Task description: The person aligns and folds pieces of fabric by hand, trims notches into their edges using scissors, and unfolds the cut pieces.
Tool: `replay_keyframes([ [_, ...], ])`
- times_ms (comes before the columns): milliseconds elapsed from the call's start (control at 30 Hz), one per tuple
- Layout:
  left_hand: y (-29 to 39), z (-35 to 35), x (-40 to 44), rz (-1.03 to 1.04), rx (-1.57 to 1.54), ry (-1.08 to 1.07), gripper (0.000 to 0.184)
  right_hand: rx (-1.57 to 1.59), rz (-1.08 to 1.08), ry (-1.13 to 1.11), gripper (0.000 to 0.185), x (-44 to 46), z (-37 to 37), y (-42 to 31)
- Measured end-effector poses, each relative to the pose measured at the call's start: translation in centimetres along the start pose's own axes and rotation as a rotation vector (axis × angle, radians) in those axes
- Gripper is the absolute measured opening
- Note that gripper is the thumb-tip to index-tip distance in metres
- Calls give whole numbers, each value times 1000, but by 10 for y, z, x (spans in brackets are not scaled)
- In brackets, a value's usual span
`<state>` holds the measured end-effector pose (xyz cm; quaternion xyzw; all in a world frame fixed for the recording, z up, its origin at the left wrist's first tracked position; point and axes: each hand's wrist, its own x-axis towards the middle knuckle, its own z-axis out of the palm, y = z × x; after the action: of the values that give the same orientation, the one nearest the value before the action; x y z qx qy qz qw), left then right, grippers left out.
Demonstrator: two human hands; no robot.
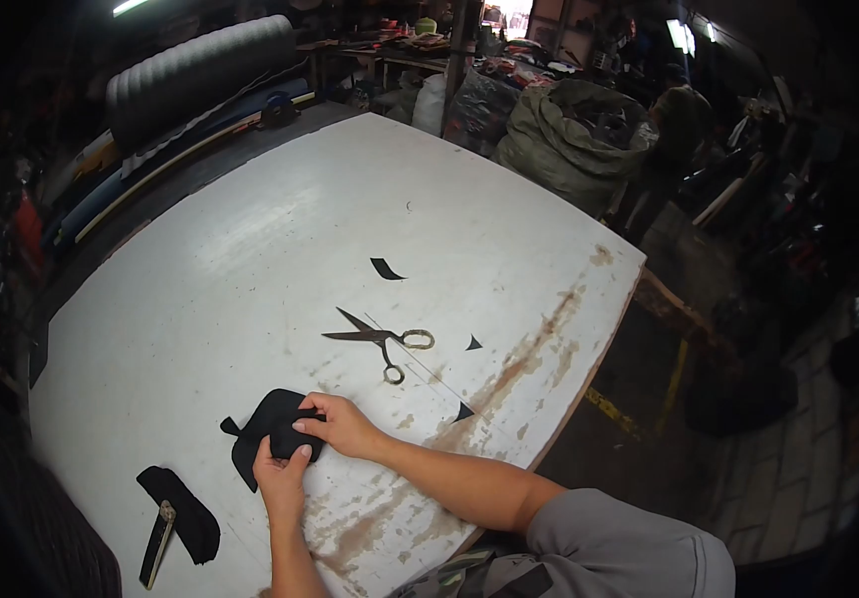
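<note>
Both hands are on a black piece of fabric-like material (260,424) low on the white table. My left hand (282,473) pinches its lower edge, thumb on top. My right hand (335,426) grips its right side, with thumb and fingers close together. Beyond the hands, metal scissors (380,339) lie with their blades apart. Small black scraps lie nearby: a curved one (386,269) past the scissors and two pointed ones (474,342) to the right. At the lower left, another black piece (185,513) lies under a narrow tool (157,543).
The white table (250,239) has brown worn patches along its right side. Rolls of material (200,85) rest at the back left. A large green sack (579,140) stands past the far right edge, with a person (679,125) beside it.
</note>
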<state>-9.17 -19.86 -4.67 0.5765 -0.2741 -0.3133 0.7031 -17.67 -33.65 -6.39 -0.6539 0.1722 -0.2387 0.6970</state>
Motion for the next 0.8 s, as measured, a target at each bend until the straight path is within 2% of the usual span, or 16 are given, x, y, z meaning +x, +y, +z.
replay_keyframes([
  [300, -7, -1, 1, 68, -37, -18, 35, 14, -114, 43, 14, 3, 4, 9],
  [400, -8, -2, 2, 53, 0, -25, 33, -105, -169, 90, 18, 2, 3, 7],
  [633, -14, -8, 4, 25, 57, -19, 36, -114, -157, 99, 27, 2, 3, 6],
  [800, -14, -10, 4, 20, 81, -50, 35, -114, -138, 89, 24, 0, 2, 2],
])
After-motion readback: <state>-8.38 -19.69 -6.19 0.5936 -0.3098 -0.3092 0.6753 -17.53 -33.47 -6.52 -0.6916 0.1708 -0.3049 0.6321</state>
